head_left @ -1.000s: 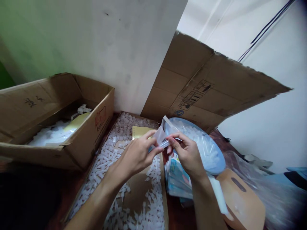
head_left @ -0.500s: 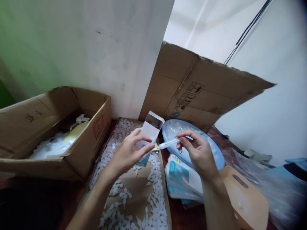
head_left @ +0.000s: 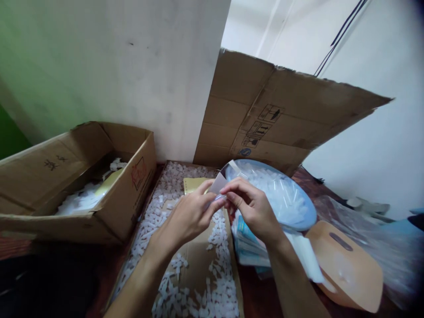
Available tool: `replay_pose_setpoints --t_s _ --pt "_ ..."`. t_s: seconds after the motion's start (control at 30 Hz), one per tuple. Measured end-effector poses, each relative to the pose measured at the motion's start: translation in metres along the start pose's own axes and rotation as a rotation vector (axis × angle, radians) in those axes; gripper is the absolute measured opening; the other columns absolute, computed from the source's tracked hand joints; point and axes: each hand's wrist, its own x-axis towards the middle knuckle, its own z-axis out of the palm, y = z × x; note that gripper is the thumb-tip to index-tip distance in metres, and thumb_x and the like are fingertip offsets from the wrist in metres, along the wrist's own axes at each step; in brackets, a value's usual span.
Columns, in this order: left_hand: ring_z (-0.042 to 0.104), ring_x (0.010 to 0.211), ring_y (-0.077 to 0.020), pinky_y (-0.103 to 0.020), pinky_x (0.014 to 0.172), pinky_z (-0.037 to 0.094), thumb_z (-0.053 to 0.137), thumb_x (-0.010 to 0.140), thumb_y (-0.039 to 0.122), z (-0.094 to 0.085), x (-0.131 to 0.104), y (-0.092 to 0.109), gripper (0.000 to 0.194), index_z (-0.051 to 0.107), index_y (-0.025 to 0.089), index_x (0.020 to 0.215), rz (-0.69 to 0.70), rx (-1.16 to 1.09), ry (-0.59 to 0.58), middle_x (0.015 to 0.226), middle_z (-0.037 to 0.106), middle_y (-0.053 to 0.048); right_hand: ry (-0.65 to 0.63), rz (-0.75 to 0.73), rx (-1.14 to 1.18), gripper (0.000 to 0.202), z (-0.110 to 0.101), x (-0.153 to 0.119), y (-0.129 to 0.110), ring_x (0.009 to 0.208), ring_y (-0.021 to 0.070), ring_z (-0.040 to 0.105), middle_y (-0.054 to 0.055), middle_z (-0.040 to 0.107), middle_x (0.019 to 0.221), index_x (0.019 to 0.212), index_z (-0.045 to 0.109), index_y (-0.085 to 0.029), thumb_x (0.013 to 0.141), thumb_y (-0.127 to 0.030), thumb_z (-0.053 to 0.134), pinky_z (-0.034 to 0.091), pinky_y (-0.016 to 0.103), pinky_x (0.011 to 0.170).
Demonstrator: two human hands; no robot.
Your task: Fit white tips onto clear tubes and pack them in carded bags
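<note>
Both of my hands meet above the cardboard tray [head_left: 195,260], which is strewn with small white plastic pieces [head_left: 221,287]. My left hand [head_left: 192,212] is closed on a white packet [head_left: 218,183], now turned almost edge-on. A clear plastic tube [head_left: 221,197] lies across the packet's side, between the fingertips of both hands. My right hand [head_left: 250,205] pinches the tube's near end; fingers cover most of it. Behind my right hand stands a blue basin [head_left: 309,212] of clear plastic tubes [head_left: 281,190]. Below that hand lies a stack of white-and-teal packets [head_left: 248,247].
At left stands an open cardboard box [head_left: 139,185] with white items inside. A yellow card [head_left: 192,184] lies on the tray's far part. To the right are an orange plastic container [head_left: 351,265] and clear plastic sheeting [head_left: 394,260]. Upright cardboard [head_left: 291,119] leans behind the basin.
My right hand has moved left with the tube, up to the packet. The packet has turned and tilted in my left hand, and the hands have come together.
</note>
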Motion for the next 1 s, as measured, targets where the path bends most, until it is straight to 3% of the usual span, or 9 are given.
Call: replay_pose_setpoints --t_s 0.17,0.3,0.43,0.53,0.7,0.77,0.87,1.0 --pt "0.066 0.118 -0.0234 -0.035 0.103 0.048 0.042 0.107 0.040 0.001 0.004 -0.002 0.043 0.079 0.021 0.098 -0.016 -0.199 0.114 0.132 0.069 -0.007 0.012 -0.033 0.002 0.013 0.005 -0.001 -0.002 0.068 0.0095 0.063 0.002 0.063 0.095 0.095 0.075 -0.022 0.099 -0.024 0.063 0.052 0.024 0.056" --pt "0.068 0.102 -0.0209 -0.033 0.094 0.049 0.046 0.105 0.038 0.005 0.007 -0.012 0.045 0.077 0.017 0.081 -0.110 -0.344 0.185 0.114 0.071 -0.008 0.022 0.020 0.072 0.009 0.004 -0.001 0.001 0.064 0.0094 0.061 0.000 0.063 0.084 0.099 0.073 -0.022 0.098 -0.028 0.066 0.050 0.023 0.054" --pt "0.066 0.112 -0.0237 -0.036 0.101 0.047 0.057 0.099 0.029 0.000 0.006 -0.024 0.028 0.080 0.016 0.091 -0.203 -0.364 0.214 0.123 0.066 -0.011 0.033 0.050 0.088 0.011 -0.004 -0.002 0.003 0.063 0.0096 0.061 -0.002 0.064 0.075 0.102 0.072 -0.023 0.098 -0.032 0.066 0.050 0.023 0.056" --pt "0.064 0.115 -0.0244 -0.036 0.105 0.047 0.067 0.093 0.028 -0.010 0.004 -0.026 0.019 0.081 0.016 0.097 -0.214 -0.361 0.234 0.127 0.064 -0.011 0.074 0.044 0.042 0.011 -0.010 -0.003 0.001 0.066 0.0098 0.062 0.000 0.067 0.084 0.100 0.073 -0.024 0.097 -0.033 0.069 0.051 0.022 0.057" --pt "0.064 0.116 -0.0241 -0.039 0.107 0.045 0.058 0.099 0.045 -0.020 0.000 -0.017 0.035 0.083 0.021 0.093 -0.139 -0.450 0.061 0.132 0.064 -0.009 0.093 0.027 0.044 0.009 -0.013 -0.002 -0.001 0.074 0.0109 0.065 0.002 0.066 0.100 0.100 0.072 -0.024 0.097 -0.032 0.068 0.054 0.024 0.062" --pt "0.063 0.118 -0.0245 -0.039 0.108 0.045 0.061 0.097 0.046 -0.018 0.000 -0.014 0.033 0.083 0.022 0.093 -0.126 -0.462 0.007 0.134 0.064 -0.008 0.072 0.014 0.041 0.008 -0.011 -0.002 0.000 0.077 0.0111 0.065 0.001 0.065 0.102 0.101 0.071 -0.025 0.098 -0.031 0.066 0.054 0.024 0.064" --pt "0.062 0.121 -0.0255 -0.039 0.109 0.044 0.072 0.090 0.045 -0.012 0.001 -0.012 0.025 0.083 0.023 0.093 -0.127 -0.444 0.012 0.133 0.066 -0.007 0.039 -0.013 0.025 0.009 -0.010 -0.002 0.002 0.079 0.0115 0.066 0.001 0.064 0.103 0.101 0.071 -0.025 0.100 -0.029 0.063 0.054 0.025 0.066" --pt "0.063 0.122 -0.0255 -0.038 0.106 0.046 0.073 0.090 0.041 -0.007 0.002 -0.013 0.021 0.084 0.024 0.094 -0.101 -0.405 0.059 0.134 0.067 -0.007 0.001 -0.049 -0.027 0.011 -0.007 -0.003 0.001 0.080 0.0119 0.065 0.001 0.063 0.104 0.100 0.071 -0.026 0.101 -0.025 0.060 0.054 0.026 0.066"
